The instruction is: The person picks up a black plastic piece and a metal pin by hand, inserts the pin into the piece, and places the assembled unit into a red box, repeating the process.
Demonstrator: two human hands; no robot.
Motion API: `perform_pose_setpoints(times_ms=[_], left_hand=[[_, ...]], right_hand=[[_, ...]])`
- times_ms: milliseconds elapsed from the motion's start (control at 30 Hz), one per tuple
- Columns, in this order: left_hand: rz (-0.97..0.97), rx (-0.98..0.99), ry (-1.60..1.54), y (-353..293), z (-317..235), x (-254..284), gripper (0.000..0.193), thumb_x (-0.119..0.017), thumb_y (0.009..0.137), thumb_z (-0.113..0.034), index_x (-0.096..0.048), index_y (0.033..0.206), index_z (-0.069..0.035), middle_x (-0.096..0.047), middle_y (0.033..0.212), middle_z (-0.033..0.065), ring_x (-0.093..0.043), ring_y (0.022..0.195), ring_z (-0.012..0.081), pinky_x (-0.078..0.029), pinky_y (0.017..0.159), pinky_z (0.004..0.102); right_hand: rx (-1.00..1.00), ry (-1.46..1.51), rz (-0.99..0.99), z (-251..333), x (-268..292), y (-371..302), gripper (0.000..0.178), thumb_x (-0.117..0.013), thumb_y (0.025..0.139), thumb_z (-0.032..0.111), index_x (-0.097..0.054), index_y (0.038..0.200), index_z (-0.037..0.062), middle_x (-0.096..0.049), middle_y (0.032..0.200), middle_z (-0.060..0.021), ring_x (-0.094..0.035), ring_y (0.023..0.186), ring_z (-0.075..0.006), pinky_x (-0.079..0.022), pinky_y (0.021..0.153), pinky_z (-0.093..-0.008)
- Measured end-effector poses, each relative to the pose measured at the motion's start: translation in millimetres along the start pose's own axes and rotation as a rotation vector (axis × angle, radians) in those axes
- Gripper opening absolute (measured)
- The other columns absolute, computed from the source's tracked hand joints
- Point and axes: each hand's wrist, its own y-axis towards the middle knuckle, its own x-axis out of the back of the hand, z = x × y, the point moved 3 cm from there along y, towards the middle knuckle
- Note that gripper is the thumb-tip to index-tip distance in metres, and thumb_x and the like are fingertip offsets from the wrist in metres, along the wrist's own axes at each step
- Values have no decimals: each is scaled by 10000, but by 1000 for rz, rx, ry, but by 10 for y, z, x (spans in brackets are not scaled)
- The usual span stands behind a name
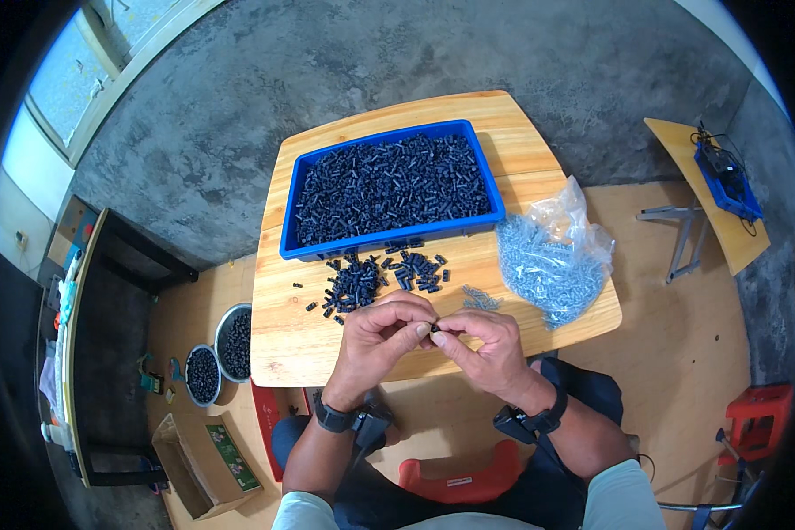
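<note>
Over the near edge of the table, my left hand (380,343) and my right hand (488,352) meet fingertip to fingertip. Both pinch a small black plastic part (434,329), mostly hidden by thumbs and forefingers. Just beyond my left hand lies a loose heap of short black parts (355,283), with a smaller group (420,270) beside it. A little pile of silver screws (480,299) is beyond my right hand. To its right slumps a clear plastic bag (552,265) full of similar silver pieces. Whether a screw is between my fingers cannot be seen.
A blue tray (389,237) heaped with black parts fills the table's (283,353) far side. Two metal bowls (203,375) of black pieces and a cardboard box (208,468) stand on the floor at left. A red stool (760,420) is at right.
</note>
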Motion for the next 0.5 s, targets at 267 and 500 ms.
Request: perform_pose_setpoints(times_ms=[267,500], left_hand=[[-8,0,83,-8,-29,5,86,-669,936,-3,-725,975,50,-681,1021,132,-662,838,163,-562,736,288],[-44,52,-120,-25,47,16,101,-685,928,-38,-738,965,39,-683,1010,131,-654,820,168,-558,726,294]], right_hand=[[59,-69,2,13,1,11,110,-737,870,59,-713,966,12,-725,857,-127,-707,761,-264,-540,682,-352],[149,-143,-15,81,11,8,137,-747,852,53,-711,980,20,-724,863,-126,-706,775,-292,-547,694,-369]])
